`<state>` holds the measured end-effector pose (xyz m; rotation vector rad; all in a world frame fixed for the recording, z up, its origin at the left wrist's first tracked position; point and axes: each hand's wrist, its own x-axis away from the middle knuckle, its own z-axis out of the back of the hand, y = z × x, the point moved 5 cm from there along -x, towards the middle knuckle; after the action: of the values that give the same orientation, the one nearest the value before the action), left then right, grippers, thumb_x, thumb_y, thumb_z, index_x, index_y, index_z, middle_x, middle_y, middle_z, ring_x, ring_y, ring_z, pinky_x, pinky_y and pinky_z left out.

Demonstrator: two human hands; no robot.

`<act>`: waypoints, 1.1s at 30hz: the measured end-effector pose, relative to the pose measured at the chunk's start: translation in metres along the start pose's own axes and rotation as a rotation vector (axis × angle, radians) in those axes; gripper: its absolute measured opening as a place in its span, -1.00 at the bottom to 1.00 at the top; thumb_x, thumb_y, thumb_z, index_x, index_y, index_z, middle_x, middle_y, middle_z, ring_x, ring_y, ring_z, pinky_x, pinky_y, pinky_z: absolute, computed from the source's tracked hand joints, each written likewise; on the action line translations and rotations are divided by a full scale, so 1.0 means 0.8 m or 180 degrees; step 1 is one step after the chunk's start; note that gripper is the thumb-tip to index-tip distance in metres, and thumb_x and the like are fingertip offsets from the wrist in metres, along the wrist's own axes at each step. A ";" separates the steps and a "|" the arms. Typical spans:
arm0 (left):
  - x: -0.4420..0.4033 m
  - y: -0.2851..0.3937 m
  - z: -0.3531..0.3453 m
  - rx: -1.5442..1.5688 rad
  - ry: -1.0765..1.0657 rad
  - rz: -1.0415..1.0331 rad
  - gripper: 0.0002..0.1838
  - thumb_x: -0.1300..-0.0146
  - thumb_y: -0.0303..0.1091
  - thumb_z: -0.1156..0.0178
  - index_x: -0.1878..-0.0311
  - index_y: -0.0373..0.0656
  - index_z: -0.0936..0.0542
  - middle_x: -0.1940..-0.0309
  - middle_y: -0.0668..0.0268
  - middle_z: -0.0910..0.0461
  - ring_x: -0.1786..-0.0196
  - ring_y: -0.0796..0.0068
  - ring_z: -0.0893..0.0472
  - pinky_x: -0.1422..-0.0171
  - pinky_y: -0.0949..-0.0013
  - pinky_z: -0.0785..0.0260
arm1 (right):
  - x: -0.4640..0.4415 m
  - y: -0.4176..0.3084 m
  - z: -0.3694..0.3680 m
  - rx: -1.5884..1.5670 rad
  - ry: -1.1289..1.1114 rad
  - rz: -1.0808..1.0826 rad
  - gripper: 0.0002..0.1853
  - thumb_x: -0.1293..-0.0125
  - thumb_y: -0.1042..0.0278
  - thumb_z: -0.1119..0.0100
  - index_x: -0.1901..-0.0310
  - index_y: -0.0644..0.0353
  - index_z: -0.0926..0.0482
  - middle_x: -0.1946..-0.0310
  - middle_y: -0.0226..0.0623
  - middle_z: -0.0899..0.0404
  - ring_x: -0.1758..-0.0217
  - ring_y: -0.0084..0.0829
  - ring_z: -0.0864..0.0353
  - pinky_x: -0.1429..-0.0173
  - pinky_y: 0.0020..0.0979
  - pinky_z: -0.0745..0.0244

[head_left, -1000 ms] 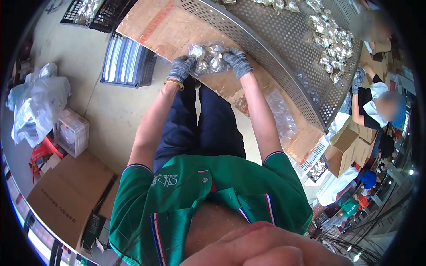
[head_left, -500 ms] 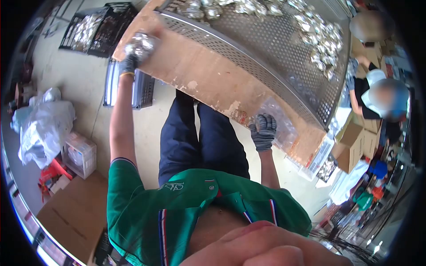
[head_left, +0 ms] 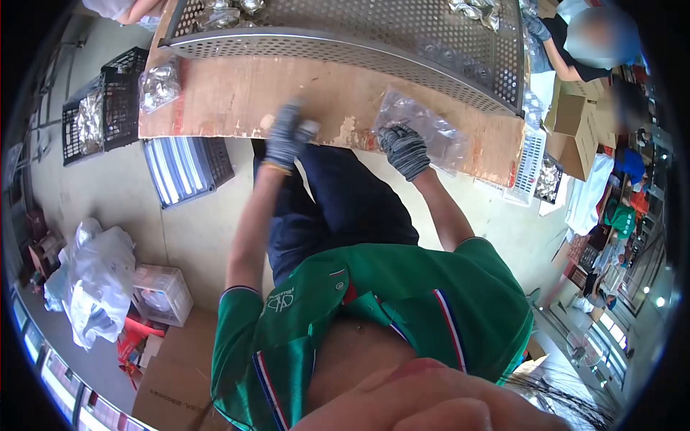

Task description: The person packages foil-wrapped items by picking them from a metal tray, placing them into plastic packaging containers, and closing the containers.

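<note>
My left hand (head_left: pixel 286 138), in a striped grey glove, is over the front edge of the wooden bench (head_left: pixel 237 90). Motion smears its fingers, so their grip is unclear. My right hand (head_left: pixel 404 149), gloved alike, has its fingers curled at the near left corner of a clear plastic bag (head_left: pixel 438 136) lying flat on the wood. At the bench's left end rests a clear bag of shiny silver parts (head_left: pixel 159 85), apart from both hands.
Behind the bench strip stands a perforated metal tray (head_left: pixel 345 54) with silver pieces. Black crates (head_left: pixel 122 108) and a grey crate (head_left: pixel 180 171) sit on the floor at left. Cardboard boxes (head_left: pixel 575 129) and a co-worker's gloved hand (head_left: pixel 535 27) are at right.
My left hand has let go of the bag of silver parts at the bench's left end and moved right, towards my right hand. The view has turned, and my right hand stays by the clear bag.
</note>
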<state>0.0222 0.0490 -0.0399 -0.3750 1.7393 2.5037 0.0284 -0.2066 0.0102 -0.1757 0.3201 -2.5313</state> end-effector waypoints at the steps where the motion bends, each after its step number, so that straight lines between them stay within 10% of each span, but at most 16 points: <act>1: 0.004 0.042 -0.035 -0.0127 -0.0232 -0.0518 -0.36 0.06 -0.27 -0.35 -0.11 -0.22 -0.33 -0.03 0.13 -0.42 -0.11 0.28 -0.41 -0.19 0.28 -0.26 | 0.000 -0.001 0.000 -0.0093 0.0152 0.0085 -0.84 -0.07 0.30 -0.09 0.32 0.14 -0.52 0.35 -0.21 -0.55 0.27 -0.24 -0.53 0.11 -0.25 -0.42; 4: 0.030 0.048 -0.134 0.1130 -0.0578 0.0413 -0.42 -0.02 -0.43 -0.27 -0.15 -0.21 -0.32 -0.09 0.19 -0.39 -0.16 0.37 -0.37 -0.22 0.37 -0.22 | -0.003 -0.006 0.012 -0.0217 0.0313 0.0173 -0.84 -0.07 0.33 -0.08 0.32 0.16 -0.51 0.36 -0.18 -0.55 0.28 -0.22 -0.52 0.13 -0.24 -0.42; 10: 0.012 0.102 -0.129 0.0322 -0.0138 -0.0319 -0.45 0.13 -0.56 -0.31 -0.03 -0.19 -0.43 -0.02 0.17 -0.44 -0.08 0.29 -0.44 -0.16 0.35 -0.31 | -0.001 0.008 0.034 -0.0689 0.0758 -0.0243 -0.78 -0.12 0.42 -0.01 0.19 0.27 -0.49 0.32 -0.09 -0.53 0.25 -0.14 -0.50 0.11 -0.23 -0.40; 11: 0.011 0.080 -0.136 0.1575 -0.0512 0.0601 -0.51 0.11 -0.53 -0.29 0.01 -0.17 -0.46 0.00 0.19 -0.45 -0.06 0.28 -0.45 -0.15 0.34 -0.31 | 0.003 0.009 0.044 -0.0330 0.1404 -0.0161 -0.79 -0.15 0.44 0.03 0.18 0.28 -0.48 0.32 -0.12 -0.53 0.26 -0.17 -0.50 0.13 -0.24 -0.40; 13: 0.008 0.101 -0.121 -0.0892 -0.1130 -0.1232 -0.68 -0.01 -0.36 -0.20 0.10 -0.11 -0.51 0.05 0.26 -0.48 -0.01 0.25 -0.45 -0.12 0.28 -0.30 | 0.016 0.034 0.039 -0.0159 0.2070 -0.0408 -0.71 -0.23 0.34 0.08 0.08 0.32 -0.43 0.23 -0.06 -0.48 0.14 -0.16 -0.46 -0.01 -0.29 -0.34; 16: 0.016 0.099 -0.133 -0.1166 -0.1347 -0.1713 -0.70 -0.07 -0.23 -0.13 0.13 -0.09 -0.52 0.03 0.28 -0.47 -0.04 0.25 -0.43 -0.14 0.24 -0.25 | 0.018 -0.009 0.129 -0.2328 0.2469 -0.1518 -0.69 -0.23 0.31 0.10 0.08 0.32 -0.42 0.24 -0.10 -0.48 0.12 -0.14 -0.46 -0.04 -0.30 -0.34; 20: 0.025 0.062 -0.178 -0.1243 -0.1337 -0.1198 -0.67 -0.08 -0.26 -0.12 0.05 -0.05 -0.49 0.00 0.23 -0.44 -0.10 0.25 -0.37 -0.19 0.28 -0.21 | 0.012 -0.112 0.157 -0.0318 0.2910 0.1332 -0.74 -0.10 0.53 0.07 0.18 0.04 -0.50 0.20 -0.31 -0.50 0.09 -0.35 -0.46 -0.09 -0.29 -0.32; 23: 0.020 0.094 -0.112 0.0387 -0.1202 0.0441 -0.64 -0.23 -0.31 0.12 -0.09 -0.11 -0.36 -0.08 0.33 -0.38 -0.11 0.42 -0.36 -0.26 0.39 -0.13 | -0.022 -0.125 0.094 0.0099 0.1790 0.2065 -0.71 -0.03 0.39 -0.02 0.16 -0.09 -0.51 0.15 -0.43 -0.49 0.01 -0.37 -0.42 -0.16 -0.23 -0.25; 24: 0.019 0.077 -0.089 -0.1148 -0.1317 0.0374 -0.65 -0.28 -0.29 0.20 -0.09 -0.13 -0.36 -0.05 0.34 -0.40 -0.10 0.45 -0.37 -0.27 0.41 -0.13 | -0.036 -0.112 0.058 0.0199 0.1488 0.2232 -0.71 -0.02 0.35 -0.02 0.16 -0.11 -0.51 0.12 -0.46 -0.48 -0.01 -0.37 -0.40 -0.18 -0.23 -0.23; 26: 0.021 0.014 -0.032 -0.0127 -0.0474 0.1404 -0.68 -0.28 -0.35 0.14 -0.07 -0.18 -0.39 -0.05 0.29 -0.40 -0.11 0.43 -0.37 -0.26 0.36 -0.15 | -0.053 -0.091 0.021 0.0260 0.1261 0.2402 -0.72 -0.05 0.33 0.02 0.16 -0.12 -0.52 0.09 -0.48 -0.46 -0.06 -0.40 -0.37 -0.20 -0.24 -0.22; 28: 0.042 -0.019 0.031 0.2271 0.1977 0.1270 -0.65 -0.18 -0.43 -0.05 -0.05 -0.30 -0.39 -0.01 0.19 -0.44 -0.10 0.34 -0.39 -0.23 0.34 -0.19 | -0.064 -0.081 -0.017 0.0021 0.0581 0.2847 -0.73 -0.05 0.32 0.04 0.18 -0.11 -0.53 0.10 -0.46 -0.46 -0.08 -0.40 -0.37 -0.21 -0.24 -0.22; 33: -0.002 0.035 0.081 -0.0618 0.0600 0.0005 -0.45 0.09 -0.42 -0.30 -0.07 -0.10 -0.43 -0.19 0.05 -0.22 -0.22 0.13 -0.25 -0.26 0.25 -0.15 | -0.110 -0.106 -0.027 0.0069 -0.0188 0.3223 -0.73 -0.04 0.31 0.00 0.18 -0.01 -0.54 0.12 -0.39 -0.50 -0.12 -0.31 -0.35 -0.23 -0.33 -0.21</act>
<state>0.0081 0.0992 0.0073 -0.6423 1.5555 2.7258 0.0520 -0.0850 0.0068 -0.0515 0.2627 -1.5243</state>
